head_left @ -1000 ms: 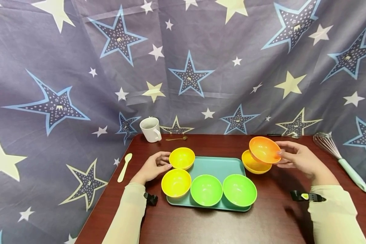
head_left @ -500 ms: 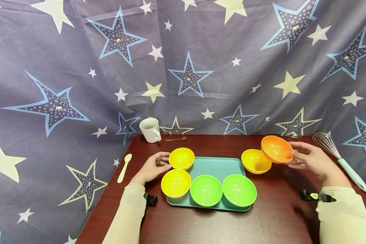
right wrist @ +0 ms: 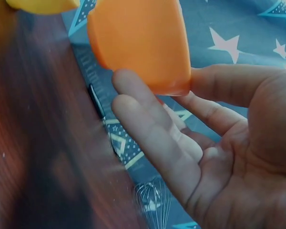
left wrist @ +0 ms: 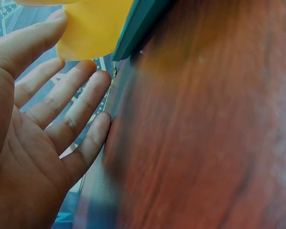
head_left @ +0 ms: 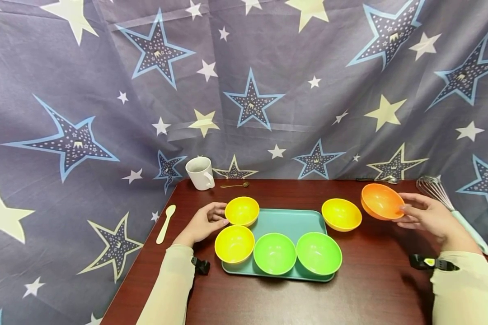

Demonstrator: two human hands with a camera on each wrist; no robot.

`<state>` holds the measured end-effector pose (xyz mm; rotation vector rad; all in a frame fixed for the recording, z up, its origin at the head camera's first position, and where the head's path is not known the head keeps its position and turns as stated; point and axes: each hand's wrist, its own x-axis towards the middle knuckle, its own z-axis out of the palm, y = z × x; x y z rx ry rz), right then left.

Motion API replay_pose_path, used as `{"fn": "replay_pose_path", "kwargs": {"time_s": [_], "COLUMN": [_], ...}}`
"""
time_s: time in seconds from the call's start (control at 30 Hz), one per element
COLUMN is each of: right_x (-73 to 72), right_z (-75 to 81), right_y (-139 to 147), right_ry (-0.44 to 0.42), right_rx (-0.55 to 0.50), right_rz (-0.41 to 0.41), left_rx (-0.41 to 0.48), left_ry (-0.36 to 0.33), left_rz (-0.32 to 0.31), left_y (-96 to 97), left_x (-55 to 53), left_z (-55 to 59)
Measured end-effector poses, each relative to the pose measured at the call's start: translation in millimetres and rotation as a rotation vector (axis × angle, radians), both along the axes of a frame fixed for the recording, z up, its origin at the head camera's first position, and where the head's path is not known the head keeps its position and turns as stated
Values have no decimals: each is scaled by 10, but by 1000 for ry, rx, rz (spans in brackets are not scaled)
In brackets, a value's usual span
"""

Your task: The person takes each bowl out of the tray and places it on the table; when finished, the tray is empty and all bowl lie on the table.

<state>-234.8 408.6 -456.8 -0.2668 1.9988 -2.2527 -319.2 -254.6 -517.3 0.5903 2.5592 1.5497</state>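
Note:
My right hand [head_left: 424, 217] pinches the near right rim of an orange bowl [head_left: 381, 201], which it holds tilted above the table, right of a yellow bowl [head_left: 341, 215]. In the right wrist view the thumb is on one side of the orange bowl [right wrist: 143, 43] and fingers are on the other. My left hand [head_left: 203, 222] is at the left side of another yellow bowl [head_left: 242, 211], fingers loosely extended and fingertips right by its wall. A third yellow bowl [head_left: 234, 244] and two green bowls, one in the middle [head_left: 274, 253] and one at right [head_left: 319, 253], line the front of a teal tray [head_left: 290, 221].
A white mug [head_left: 200, 173] and a small brown spoon [head_left: 235, 185] are at the back left. Along the left edge lies a cream spoon [head_left: 165, 224]. A whisk [head_left: 451, 207] lies beyond my right hand, on the dark red table [head_left: 293, 302]. A starry curtain hangs behind.
My right hand has carried the orange bowl rightward, from over the right-hand yellow bowl to beside it. My left hand and the bowls on the tray have stayed put.

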Motion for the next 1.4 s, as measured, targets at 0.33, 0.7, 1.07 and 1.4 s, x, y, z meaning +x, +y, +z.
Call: {"fn": "replay_pose_path", "kwargs": {"time_s": [0.33,0.7,1.07,1.4], "right_x": [24,18,-13,-18], "right_z": [-102,-205,-252,-269], "right_y": [122,221,214,168], "right_ry": [-54,-102,-147,-182], "right_rx": [22,101,248,359], "right_rz": [-20,-26,-41,-58], "left_rx": [-1,-7,-8,-15], "left_ry": [7,7,12,7], "left_rz": [-3,5,1,3], "left_y": [-7,-1,-4,-9], "left_x": [3,21,7,-7], "left_z": [-6,9,10,-19]}}
